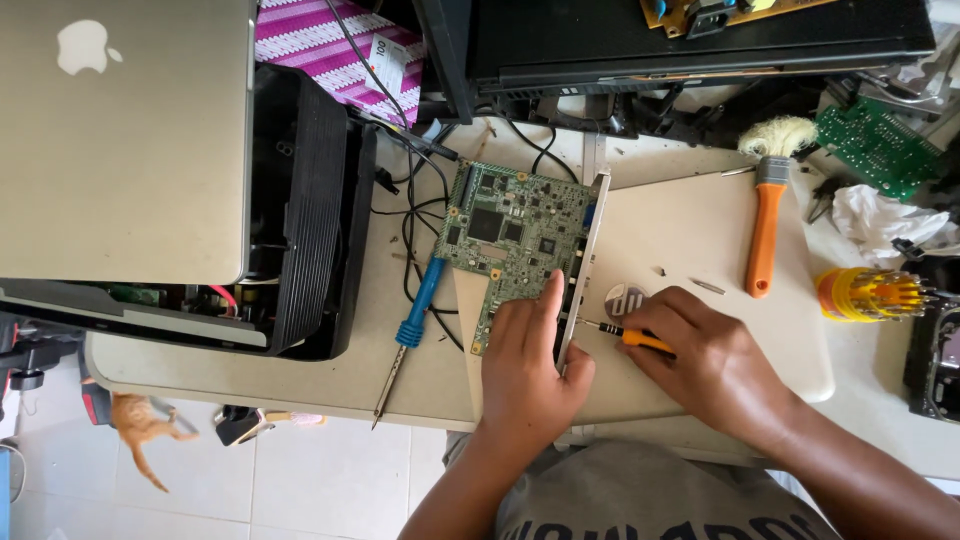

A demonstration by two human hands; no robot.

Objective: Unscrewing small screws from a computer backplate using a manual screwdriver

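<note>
head view: small orange-handled screwdriver (628,336) lies sideways, tip left toward green rectangular circuit board (515,240)
right hand (700,365): pinching its handle
left hand (530,370): flat, pressing board

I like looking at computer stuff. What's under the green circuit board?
The green circuit board lies on a beige work board, with black cables running beneath its left edge. The left hand covers its lower corner, hiding whatever lies there.

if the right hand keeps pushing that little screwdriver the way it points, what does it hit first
The right hand aims the small orange-handled screwdriver leftward. Its tip sits at the metal bracket along the green circuit board's edge, so it would likely meet that bracket first, beside the left hand.
</note>
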